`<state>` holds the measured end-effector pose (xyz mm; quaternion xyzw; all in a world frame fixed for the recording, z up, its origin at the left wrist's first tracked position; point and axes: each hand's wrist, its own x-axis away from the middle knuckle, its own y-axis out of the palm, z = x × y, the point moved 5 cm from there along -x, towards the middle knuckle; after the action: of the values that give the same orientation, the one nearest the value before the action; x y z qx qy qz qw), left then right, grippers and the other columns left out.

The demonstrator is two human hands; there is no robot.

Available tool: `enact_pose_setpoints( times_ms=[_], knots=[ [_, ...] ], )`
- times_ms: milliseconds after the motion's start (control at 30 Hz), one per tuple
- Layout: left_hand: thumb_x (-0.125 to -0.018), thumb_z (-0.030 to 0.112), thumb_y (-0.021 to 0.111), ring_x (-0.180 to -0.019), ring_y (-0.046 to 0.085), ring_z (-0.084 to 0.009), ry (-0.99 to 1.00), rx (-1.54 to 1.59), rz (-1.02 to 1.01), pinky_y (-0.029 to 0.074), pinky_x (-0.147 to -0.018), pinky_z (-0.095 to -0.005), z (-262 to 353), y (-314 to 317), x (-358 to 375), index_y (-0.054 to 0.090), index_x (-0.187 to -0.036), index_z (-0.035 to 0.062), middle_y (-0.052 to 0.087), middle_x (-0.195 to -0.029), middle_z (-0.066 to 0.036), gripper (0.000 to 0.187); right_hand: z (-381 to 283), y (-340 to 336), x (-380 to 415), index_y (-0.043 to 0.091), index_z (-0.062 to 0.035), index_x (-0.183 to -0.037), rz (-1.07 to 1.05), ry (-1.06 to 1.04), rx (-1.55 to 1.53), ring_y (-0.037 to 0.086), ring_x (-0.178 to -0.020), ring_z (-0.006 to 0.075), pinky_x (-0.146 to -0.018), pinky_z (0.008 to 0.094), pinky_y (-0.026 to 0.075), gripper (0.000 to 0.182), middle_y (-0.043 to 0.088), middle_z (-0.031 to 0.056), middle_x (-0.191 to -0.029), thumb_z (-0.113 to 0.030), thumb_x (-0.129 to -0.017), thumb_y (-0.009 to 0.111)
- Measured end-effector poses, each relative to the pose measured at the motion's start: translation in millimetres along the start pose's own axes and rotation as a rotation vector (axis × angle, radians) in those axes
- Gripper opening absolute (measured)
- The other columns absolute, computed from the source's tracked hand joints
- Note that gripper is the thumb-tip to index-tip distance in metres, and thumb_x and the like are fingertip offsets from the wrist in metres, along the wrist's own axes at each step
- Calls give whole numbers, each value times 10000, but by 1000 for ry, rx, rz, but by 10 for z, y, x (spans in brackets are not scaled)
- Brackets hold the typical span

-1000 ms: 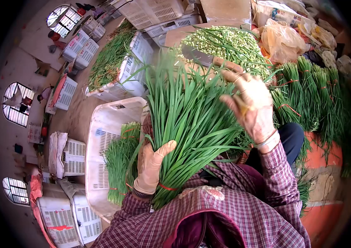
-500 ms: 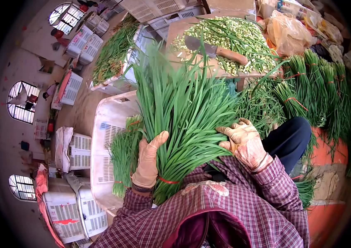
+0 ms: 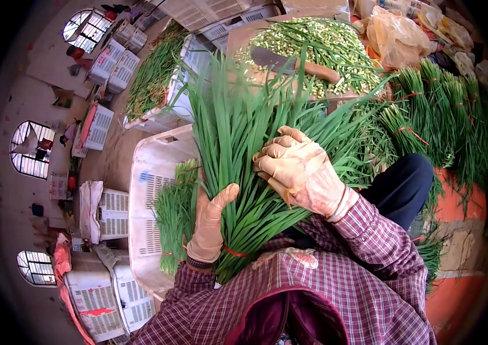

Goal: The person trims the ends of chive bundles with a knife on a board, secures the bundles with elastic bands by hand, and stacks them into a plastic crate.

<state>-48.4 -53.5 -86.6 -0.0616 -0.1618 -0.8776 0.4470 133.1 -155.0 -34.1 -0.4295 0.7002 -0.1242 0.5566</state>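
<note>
A large bunch of green garlic chives (image 3: 244,172) fans out in front of me, tied near its lower end with a red band (image 3: 235,252). My left hand (image 3: 208,227), in a tan glove, is wrapped around the bunch's left side, its thumb across the front. My right hand (image 3: 301,169), gloved too, lies over the middle of the leaves with curled fingers closed on some of them; its fingertips are partly hidden among the leaves. Left of the bunch, a white crate (image 3: 143,230) contains smaller tied chives (image 3: 175,215).
Ahead, a knife (image 3: 295,66) rests on a board (image 3: 241,43) heaped with cut pale stalk ends (image 3: 344,54). Several tied bunches (image 3: 408,129) stand at the right. Another crate (image 3: 166,112) holds loose leaves. Plastic bags (image 3: 396,37) lie at the back right.
My right hand has moved left and up, from the right edge of the bunch onto its middle, and its fingers have curled in. My left hand keeps its hold.
</note>
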Motion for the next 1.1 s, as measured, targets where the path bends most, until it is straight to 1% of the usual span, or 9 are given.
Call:
enact_pose_setpoints(
  times_ms=[167, 233, 400, 500, 533, 667, 733, 1000, 1100],
  knots=[
    [-905, 46, 680, -1011, 673, -224, -60, 148, -6, 599, -864, -344, 81, 109, 67, 427, -1413, 50, 626, -1216, -124, 567, 75, 150, 209, 615, -78, -906, 30, 154, -126, 641, -803, 313, -860, 431, 500, 127, 621, 103, -785, -143, -825, 689],
    [-905, 45, 681, -1018, 669, -213, -60, 117, 1, 602, -857, -356, 29, 60, 28, 421, -1421, 70, 628, -1222, -121, 578, 161, 180, 245, 619, -74, -946, 70, 332, -243, 650, -767, 313, -802, 426, 502, 132, 637, 104, -757, -117, -837, 680],
    [-904, 54, 688, -1023, 669, -218, -64, 101, -4, 603, -857, -366, -9, 9, 5, 412, -1428, 67, 625, -1237, -128, 592, 203, 130, 114, 616, -62, -1016, 156, 384, -159, 652, -675, 314, -610, 410, 493, 149, 639, 81, -707, -135, -894, 661],
    [-904, 53, 687, -1023, 670, -218, -87, 107, 1, 603, -855, -364, -2, 29, 23, 416, -1426, 66, 627, -1235, -128, 588, 274, 181, 75, 629, -52, -982, -34, 549, -64, 642, -663, 325, -608, 415, 488, 158, 647, 97, -764, -186, -904, 656],
    [-904, 52, 687, -1021, 671, -218, -101, 113, 1, 603, -852, -362, -1, 50, 31, 420, -1424, 67, 629, -1231, -127, 585, 313, 236, 73, 673, -19, -893, -98, 516, -28, 637, -670, 334, -619, 423, 490, 210, 668, 99, -876, -229, -895, 664],
    [-901, 52, 687, -1007, 676, -217, -77, 103, -25, 603, -844, -358, 9, 118, 27, 432, -1413, 53, 636, -1217, -124, 572, 397, 228, 70, 668, -81, -957, -29, 461, -185, 678, -751, 293, -692, 417, 518, 270, 678, 84, -728, -319, -842, 719],
    [-928, 237, 649, -1022, 673, -206, -13, -73, -57, 572, -889, -353, 45, 160, 39, 521, -1345, -20, 654, -1209, -130, 506, 423, 238, 76, 687, -82, -907, -60, 458, -204, 679, -757, 289, -702, 409, 522, 253, 691, 70, -779, -323, -838, 719],
    [-918, 241, 663, -1035, 665, -203, -37, -97, -72, 565, -891, -348, -27, 80, -13, 512, -1358, -6, 649, -1213, -119, 526, 476, 313, 117, 723, -76, -768, -163, 546, -337, 682, -783, 291, -746, 392, 536, 201, 711, 30, -909, -269, -817, 699],
    [-914, 227, 670, -1041, 659, -201, -46, -110, -80, 557, -901, -345, -77, 50, -41, 509, -1362, -3, 645, -1215, -111, 528, 420, 354, 171, 690, -53, -783, -38, 404, -268, 676, -747, 310, -720, 409, 528, 178, 705, 66, -866, -230, -794, 697]
  ],
)
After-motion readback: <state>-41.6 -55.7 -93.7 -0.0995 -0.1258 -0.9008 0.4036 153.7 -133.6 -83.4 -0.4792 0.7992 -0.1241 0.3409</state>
